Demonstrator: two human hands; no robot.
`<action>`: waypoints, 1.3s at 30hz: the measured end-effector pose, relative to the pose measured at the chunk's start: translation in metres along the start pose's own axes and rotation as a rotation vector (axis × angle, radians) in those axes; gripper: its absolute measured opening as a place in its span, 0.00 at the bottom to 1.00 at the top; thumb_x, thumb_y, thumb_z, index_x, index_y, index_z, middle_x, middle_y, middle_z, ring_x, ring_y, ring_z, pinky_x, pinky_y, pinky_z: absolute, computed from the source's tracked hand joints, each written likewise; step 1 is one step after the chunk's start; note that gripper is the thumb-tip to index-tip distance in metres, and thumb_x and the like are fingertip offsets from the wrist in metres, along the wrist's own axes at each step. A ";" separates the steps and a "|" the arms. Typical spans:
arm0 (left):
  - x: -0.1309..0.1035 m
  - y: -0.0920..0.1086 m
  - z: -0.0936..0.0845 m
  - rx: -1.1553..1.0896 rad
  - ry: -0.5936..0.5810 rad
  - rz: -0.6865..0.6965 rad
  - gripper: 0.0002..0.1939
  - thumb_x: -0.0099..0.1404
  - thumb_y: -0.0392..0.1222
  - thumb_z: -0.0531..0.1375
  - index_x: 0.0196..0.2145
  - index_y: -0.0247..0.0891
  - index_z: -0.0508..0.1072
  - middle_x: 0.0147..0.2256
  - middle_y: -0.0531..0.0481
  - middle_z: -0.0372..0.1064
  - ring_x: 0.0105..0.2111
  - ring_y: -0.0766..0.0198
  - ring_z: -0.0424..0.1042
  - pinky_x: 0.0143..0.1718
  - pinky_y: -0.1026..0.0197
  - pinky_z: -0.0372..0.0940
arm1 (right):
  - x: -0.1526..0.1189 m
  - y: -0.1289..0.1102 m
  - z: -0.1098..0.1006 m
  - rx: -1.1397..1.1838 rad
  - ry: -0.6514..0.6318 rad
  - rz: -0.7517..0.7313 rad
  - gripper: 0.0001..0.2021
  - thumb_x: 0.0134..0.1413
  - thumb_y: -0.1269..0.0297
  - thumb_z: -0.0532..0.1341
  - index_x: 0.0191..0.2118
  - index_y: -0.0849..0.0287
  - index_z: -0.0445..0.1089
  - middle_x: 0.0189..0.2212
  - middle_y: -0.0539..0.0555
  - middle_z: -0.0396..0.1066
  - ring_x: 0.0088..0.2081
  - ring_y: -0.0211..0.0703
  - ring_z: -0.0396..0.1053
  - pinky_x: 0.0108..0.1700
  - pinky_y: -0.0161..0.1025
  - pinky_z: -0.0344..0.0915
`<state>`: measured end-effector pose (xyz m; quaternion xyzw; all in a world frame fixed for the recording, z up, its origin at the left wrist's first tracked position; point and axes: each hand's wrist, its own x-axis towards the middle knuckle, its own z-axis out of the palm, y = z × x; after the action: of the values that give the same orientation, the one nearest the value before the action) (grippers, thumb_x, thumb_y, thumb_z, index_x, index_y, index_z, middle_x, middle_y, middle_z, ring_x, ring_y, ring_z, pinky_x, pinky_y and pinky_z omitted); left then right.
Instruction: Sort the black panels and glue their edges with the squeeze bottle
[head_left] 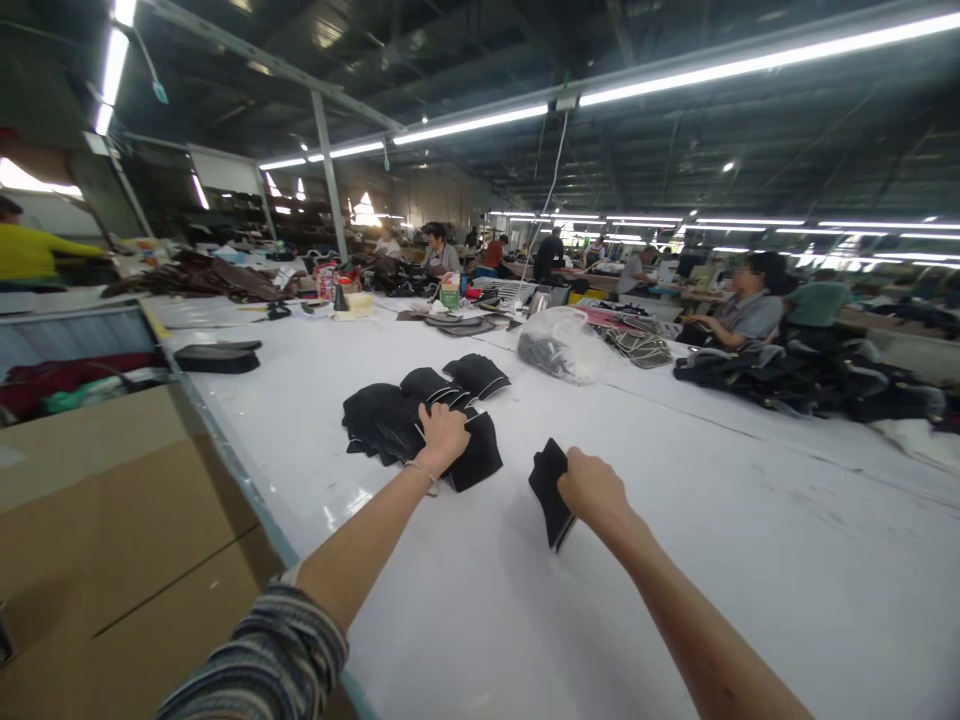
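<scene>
Black cut pieces (379, 415), fabric or leather, lie in overlapping stacks on the white table (675, 560). My left hand (444, 437) is closed at the near side of these stacks, its fingers on a black piece (480, 455) with a pale edge. To the right, my right hand (596, 485) grips a small stack of black pieces (551, 490), tilted upright with its lower corner close to the tabletop. Further back in the group sits another black stack (478, 375). My fingertips are partly hidden behind the pieces.
A clear plastic bag (559, 345) with grey contents lies behind the stacks. Dark garments (810, 385) are heaped at the right. A black bundle (217, 356) rests near the left edge. Brown material (225, 275) and a green box (449, 291) stand farther back. Several people work beyond.
</scene>
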<state>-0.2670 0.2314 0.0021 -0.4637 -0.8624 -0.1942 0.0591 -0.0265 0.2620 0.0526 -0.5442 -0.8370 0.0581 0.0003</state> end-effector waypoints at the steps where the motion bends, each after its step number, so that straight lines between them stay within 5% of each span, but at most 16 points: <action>1: -0.004 -0.001 0.000 0.019 0.025 0.021 0.06 0.56 0.39 0.64 0.33 0.39 0.79 0.44 0.39 0.70 0.53 0.45 0.61 0.62 0.37 0.37 | 0.004 -0.006 0.002 0.012 0.000 -0.006 0.14 0.53 0.76 0.51 0.44 0.66 0.67 0.43 0.69 0.71 0.46 0.61 0.71 0.40 0.47 0.66; 5: -0.025 -0.001 -0.002 0.053 0.157 0.087 0.06 0.59 0.38 0.62 0.36 0.38 0.78 0.47 0.41 0.66 0.54 0.48 0.60 0.64 0.38 0.36 | 0.018 -0.029 0.012 0.068 -0.021 -0.031 0.15 0.54 0.75 0.52 0.47 0.66 0.66 0.43 0.68 0.71 0.46 0.60 0.71 0.41 0.45 0.67; 8: -0.042 0.004 0.001 -0.028 0.284 0.166 0.06 0.59 0.35 0.62 0.36 0.37 0.76 0.48 0.41 0.64 0.50 0.49 0.63 0.59 0.43 0.54 | 0.026 -0.038 0.018 0.116 -0.057 -0.067 0.22 0.54 0.75 0.52 0.55 0.64 0.61 0.43 0.65 0.72 0.44 0.56 0.72 0.40 0.43 0.67; 13: -0.071 0.020 0.017 -0.396 0.299 0.288 0.21 0.64 0.28 0.53 0.54 0.38 0.66 0.52 0.41 0.61 0.48 0.57 0.69 0.47 0.58 0.68 | 0.033 -0.034 0.025 0.246 -0.036 -0.165 0.41 0.54 0.77 0.51 0.69 0.53 0.32 0.40 0.60 0.74 0.39 0.53 0.75 0.40 0.43 0.67; 17: -0.092 0.035 0.035 -0.621 0.352 0.250 0.27 0.66 0.30 0.52 0.62 0.36 0.55 0.52 0.38 0.65 0.52 0.55 0.68 0.54 0.53 0.65 | 0.033 -0.034 0.028 0.363 -0.051 -0.161 0.28 0.65 0.66 0.46 0.68 0.50 0.42 0.42 0.60 0.74 0.41 0.53 0.74 0.43 0.43 0.67; 21: -0.108 0.047 0.042 -0.688 0.207 0.302 0.21 0.60 0.26 0.51 0.51 0.34 0.68 0.48 0.40 0.71 0.50 0.54 0.69 0.54 0.50 0.64 | 0.036 -0.045 0.031 0.478 -0.075 -0.031 0.36 0.62 0.43 0.48 0.68 0.56 0.40 0.49 0.65 0.70 0.43 0.55 0.73 0.40 0.44 0.69; 25: -0.099 0.029 0.018 -0.788 -0.073 0.454 0.13 0.59 0.31 0.57 0.42 0.37 0.74 0.46 0.45 0.73 0.47 0.56 0.71 0.52 0.56 0.65 | 0.043 -0.054 0.030 0.369 -0.105 0.018 0.40 0.57 0.62 0.58 0.69 0.53 0.36 0.47 0.64 0.71 0.40 0.54 0.75 0.37 0.41 0.71; 28: -0.075 -0.005 -0.009 -0.595 -0.002 0.176 0.10 0.65 0.42 0.58 0.42 0.41 0.75 0.48 0.47 0.72 0.48 0.58 0.70 0.53 0.57 0.64 | 0.045 -0.055 0.025 0.357 -0.156 -0.017 0.41 0.53 0.75 0.54 0.69 0.44 0.38 0.47 0.61 0.71 0.35 0.51 0.76 0.30 0.38 0.71; 31: -0.052 -0.034 -0.021 -0.305 0.187 -0.194 0.16 0.64 0.45 0.59 0.47 0.34 0.71 0.50 0.37 0.68 0.53 0.45 0.63 0.54 0.44 0.58 | 0.046 -0.056 0.020 0.387 -0.214 -0.073 0.40 0.51 0.78 0.52 0.67 0.40 0.46 0.52 0.61 0.67 0.31 0.50 0.76 0.24 0.38 0.72; 34: -0.042 -0.045 -0.016 -0.280 0.199 -0.289 0.19 0.60 0.46 0.63 0.44 0.29 0.68 0.44 0.31 0.69 0.50 0.37 0.63 0.49 0.41 0.59 | 0.052 -0.059 0.017 0.380 -0.297 -0.109 0.29 0.52 0.77 0.52 0.58 0.46 0.65 0.53 0.60 0.67 0.28 0.49 0.76 0.24 0.40 0.72; 39: -0.040 -0.036 -0.004 -0.415 0.226 -0.327 0.13 0.61 0.41 0.60 0.42 0.37 0.63 0.34 0.45 0.71 0.38 0.52 0.71 0.40 0.54 0.63 | 0.062 -0.065 0.012 0.321 -0.300 -0.121 0.13 0.57 0.70 0.56 0.42 0.60 0.77 0.39 0.61 0.75 0.24 0.47 0.75 0.29 0.40 0.72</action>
<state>-0.2744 0.1810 -0.0157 -0.2959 -0.8556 -0.4239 0.0265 -0.1123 0.2914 0.0427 -0.4713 -0.8387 0.2707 -0.0340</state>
